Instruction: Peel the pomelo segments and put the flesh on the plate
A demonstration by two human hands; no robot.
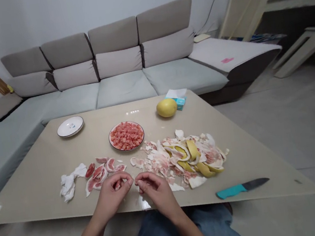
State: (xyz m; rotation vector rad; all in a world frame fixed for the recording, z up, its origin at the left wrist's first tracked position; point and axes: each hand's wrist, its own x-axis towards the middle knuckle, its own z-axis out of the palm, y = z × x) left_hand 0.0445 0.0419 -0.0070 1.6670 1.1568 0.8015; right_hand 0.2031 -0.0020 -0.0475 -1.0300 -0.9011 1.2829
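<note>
My left hand (115,189) and my right hand (155,190) meet fingertip to fingertip just above the table's near edge. Both are closed in a pinch, and whatever lies between the fingers is too small to make out. Pink flesh shows through the loop of my left fingers; I cannot tell if it is held or lies behind. Just beyond that hand are several red pomelo segments (97,173), some in white membrane. A heap of pomelo peel and membrane (192,154) spreads beyond and right of my right hand. Farther back, a plate (110,141) is piled with pink pomelo pieces (127,135).
A knife (243,188) with a turquoise handle lies near the table's (270,168) front right edge. At the back stand a whole yellow pomelo (166,108), a tissue pack (181,101) and a white plate (65,128). Crumpled tissue (70,183) lies left. A sofa (121,88) stands behind.
</note>
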